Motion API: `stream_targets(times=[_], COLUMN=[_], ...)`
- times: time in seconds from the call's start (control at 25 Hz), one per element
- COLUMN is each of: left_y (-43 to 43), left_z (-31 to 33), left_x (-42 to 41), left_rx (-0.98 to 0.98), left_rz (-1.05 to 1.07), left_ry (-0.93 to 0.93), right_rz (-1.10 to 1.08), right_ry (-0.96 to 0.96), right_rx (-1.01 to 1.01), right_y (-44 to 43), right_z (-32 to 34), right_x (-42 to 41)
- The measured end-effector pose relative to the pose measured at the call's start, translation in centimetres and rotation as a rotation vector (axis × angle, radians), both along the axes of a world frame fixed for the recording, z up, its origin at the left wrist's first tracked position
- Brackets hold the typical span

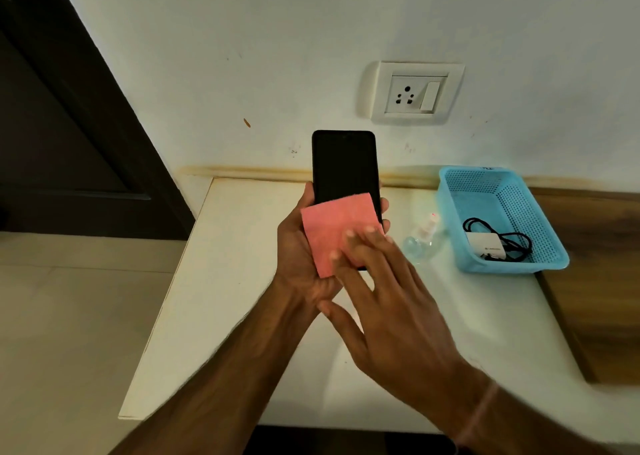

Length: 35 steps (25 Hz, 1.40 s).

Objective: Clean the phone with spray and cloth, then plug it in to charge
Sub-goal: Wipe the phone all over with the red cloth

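Observation:
My left hand (298,246) holds a black phone (343,163) upright above the white table, screen dark and facing me. A pink cloth (332,229) lies flat over the phone's lower half. My right hand (388,288) presses its spread fingers on the cloth. A small clear spray bottle (424,238) with a white top lies on the table just right of my hands. The white charger (485,245) and its black cable (509,243) rest in the blue basket.
The blue perforated basket (502,191) sits at the back right of the white table (225,281). A wall socket with switch (414,92) is above the phone. A wooden panel (595,264) lies right; a dark door (62,125) left.

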<state>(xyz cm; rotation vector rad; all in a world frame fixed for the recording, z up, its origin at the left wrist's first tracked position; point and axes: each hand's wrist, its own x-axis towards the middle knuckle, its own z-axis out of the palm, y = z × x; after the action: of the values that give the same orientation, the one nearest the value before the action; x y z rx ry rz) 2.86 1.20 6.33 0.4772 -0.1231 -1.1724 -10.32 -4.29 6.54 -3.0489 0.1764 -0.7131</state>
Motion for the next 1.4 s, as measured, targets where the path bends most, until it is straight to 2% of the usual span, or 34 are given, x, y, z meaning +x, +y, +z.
stream_targets(times=[0.2, 0.36, 0.52, 0.6, 0.68, 0.8, 0.88, 1.0, 1.08, 1.2, 1.28, 1.32, 1.4], left_y=[-0.1, 0.1, -0.1, 0.0, -0.1, 0.1, 0.3, 0.4, 0.3, 0.0, -0.1, -0.1, 0.2], left_z=[-0.7, -0.5, -0.5, -0.1, 0.3, 0.3, 0.6, 0.6, 0.6, 0.7, 0.2, 0.1, 0.3], left_x=[0.7, 0.9, 0.7, 0.5, -0.1, -0.6, -0.2, 0.3, 0.2, -0.2, -0.4, -0.3, -0.2], left_rx=[-0.050, -0.099, -0.134, -0.135, -0.120, -0.070, -0.065, -0.060, -0.061, -0.083, -0.080, -0.059, -0.037], left_rz=[0.004, -0.046, 0.003, 0.017, 0.043, 0.120, 0.097, 0.070, 0.076, 0.049, 0.075, 0.083, 0.032], left_ry=[-0.011, 0.000, 0.048, 0.074, 0.104, 0.054, 0.083, 0.039, 0.031, 0.163, 0.168, 0.137, 0.109], right_rz=[0.032, 0.254, 0.448, 0.432, 0.313, 0.138, 0.189, 0.414, 0.520, 0.374, 0.237, 0.228, 0.344], right_ry=[0.062, 0.078, 0.178, 0.171, 0.118, 0.085, 0.078, 0.157, 0.145, 0.046, 0.023, 0.032, 0.100], right_rx=[-0.191, -0.301, -0.403, -0.344, -0.281, -0.159, -0.122, -0.219, -0.226, -0.219, -0.192, -0.165, -0.136], right_y=[-2.3, -2.7, -4.5, -5.6, -6.9, -7.0, -5.5, -3.5, -5.1, -7.9, -7.1, -6.0, -3.9], right_z=[1.5, 0.6, 1.0, 2.7, 4.9, 6.7, 4.9, 1.8, 2.4, 5.1, 5.8, 5.5, 3.8], right_x=[1.9, 1.3, -0.5, 0.9, 3.8, 6.4, 5.0, 0.4, -0.4, 2.3, 4.3, 4.8, 3.8])
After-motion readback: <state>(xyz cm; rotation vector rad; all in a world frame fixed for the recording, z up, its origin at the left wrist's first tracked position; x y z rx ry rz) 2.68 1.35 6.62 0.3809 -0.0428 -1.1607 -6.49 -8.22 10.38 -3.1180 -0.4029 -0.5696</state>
